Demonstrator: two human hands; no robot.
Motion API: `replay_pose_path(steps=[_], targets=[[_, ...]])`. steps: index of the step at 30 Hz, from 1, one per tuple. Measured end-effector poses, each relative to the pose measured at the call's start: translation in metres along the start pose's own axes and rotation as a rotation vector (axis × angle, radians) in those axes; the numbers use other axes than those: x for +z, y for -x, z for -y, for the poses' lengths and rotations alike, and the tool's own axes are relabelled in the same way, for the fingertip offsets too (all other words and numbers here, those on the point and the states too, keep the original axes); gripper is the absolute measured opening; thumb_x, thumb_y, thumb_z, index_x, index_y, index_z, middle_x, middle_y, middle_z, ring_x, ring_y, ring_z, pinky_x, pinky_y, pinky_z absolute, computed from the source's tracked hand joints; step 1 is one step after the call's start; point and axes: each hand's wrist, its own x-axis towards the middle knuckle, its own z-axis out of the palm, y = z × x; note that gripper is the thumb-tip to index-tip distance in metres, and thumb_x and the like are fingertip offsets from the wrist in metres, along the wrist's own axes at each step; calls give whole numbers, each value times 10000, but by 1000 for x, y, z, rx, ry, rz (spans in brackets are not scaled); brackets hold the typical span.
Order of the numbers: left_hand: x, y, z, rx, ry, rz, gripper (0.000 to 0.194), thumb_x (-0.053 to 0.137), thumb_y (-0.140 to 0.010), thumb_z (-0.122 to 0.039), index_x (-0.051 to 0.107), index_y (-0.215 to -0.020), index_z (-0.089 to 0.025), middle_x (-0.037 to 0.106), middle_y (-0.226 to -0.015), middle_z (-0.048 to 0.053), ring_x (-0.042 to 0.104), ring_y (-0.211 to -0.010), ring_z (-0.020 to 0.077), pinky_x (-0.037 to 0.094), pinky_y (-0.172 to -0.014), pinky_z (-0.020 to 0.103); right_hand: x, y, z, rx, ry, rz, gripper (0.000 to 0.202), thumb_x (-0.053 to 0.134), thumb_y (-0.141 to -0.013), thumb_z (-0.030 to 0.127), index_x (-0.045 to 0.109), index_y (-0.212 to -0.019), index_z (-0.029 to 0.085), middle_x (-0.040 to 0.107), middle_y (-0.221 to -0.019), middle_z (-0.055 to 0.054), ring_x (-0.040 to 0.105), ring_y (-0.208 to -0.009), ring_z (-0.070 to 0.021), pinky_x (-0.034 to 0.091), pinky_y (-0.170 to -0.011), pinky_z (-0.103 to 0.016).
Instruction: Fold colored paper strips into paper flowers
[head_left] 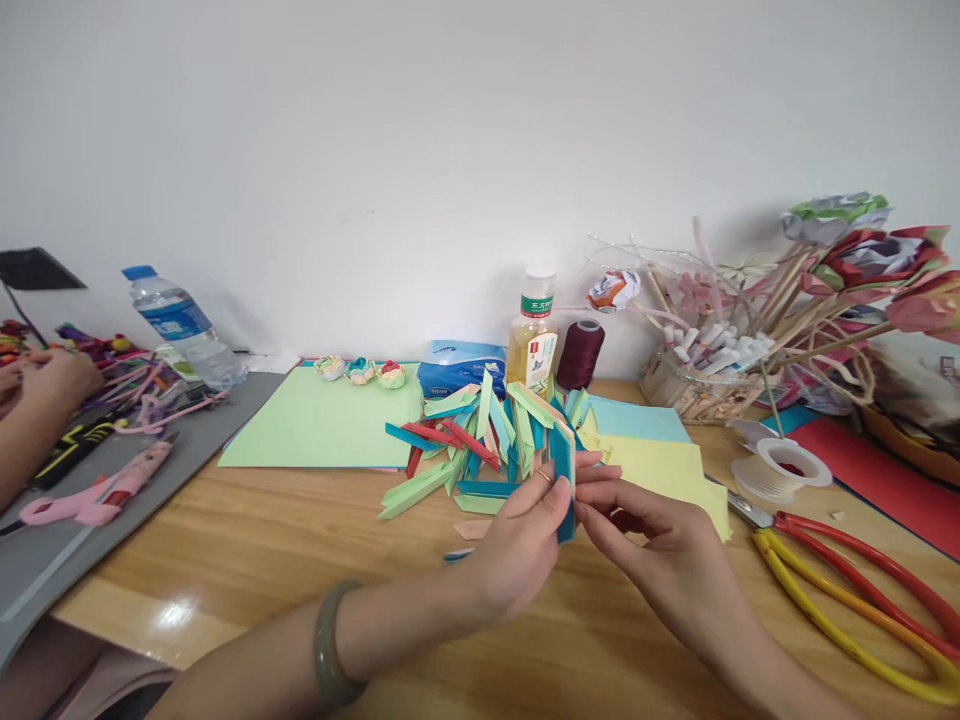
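Observation:
Upright between both hands is a small stack of folded paper strips [562, 480], dark blue on the near face with paler layers behind. My left hand [517, 540] is closed around it, thumb flat on the blue side; a ring and a green bangle show on this hand and wrist. With thumb and fingertips together, my right hand [652, 540] pinches at the stack's right edge. What lies between those fingertips is hidden. Just behind the hands spreads a loose pile of folded paper strips [442, 470] in green, blue, red and peach.
Behind the pile stand a blue tissue pack [461, 368], a drink bottle [533, 340] and a maroon thread spool [581, 355]. Scissors [847, 590] and a ribbon spool [780, 468] lie right. At left are a pink glue gun [101, 495] and another person's hand [60, 380].

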Motion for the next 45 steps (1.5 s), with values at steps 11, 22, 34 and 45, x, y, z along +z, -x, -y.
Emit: replay_pose_path(steps=[11,22,34,45], targets=[[-1,0,-3,-45,-79,-86,214,565,-828,-352,632,-910,-166,634,-1082,89,543,-1082,223,399,-919,349,-7,-1,-1,-297,234,7,165,528,-849,207,693,-853,225,688,-733,-23,648,-689,-159,518,-590,-254],[3,-3,-9,-209,83,-39,214,671,-737,-310,622,-862,-143,638,-809,43,614,-698,151,444,-684,287,-11,-10,-7,-415,319,197,860,670,-733,279,159,-1424,270,314,-1429,-108,321,-1303,-272,361,-1025,-443],[3,-1,-11,-247,83,10,270,683,-721,-363,590,-796,-121,467,-525,-39,480,-502,85,353,-513,213,-12,-6,-8,-281,151,216,946,752,-660,311,171,-1406,329,331,-1416,-99,359,-1286,-289,356,-1028,-461],[-1,-2,-3,-243,35,-38,328,707,-684,-424,547,-732,-141,411,-505,-55,480,-528,94,313,-494,211,-4,-6,-17,-288,178,163,871,764,-648,333,287,-1376,294,472,-1326,-112,476,-1204,-278,420,-980,-425]])
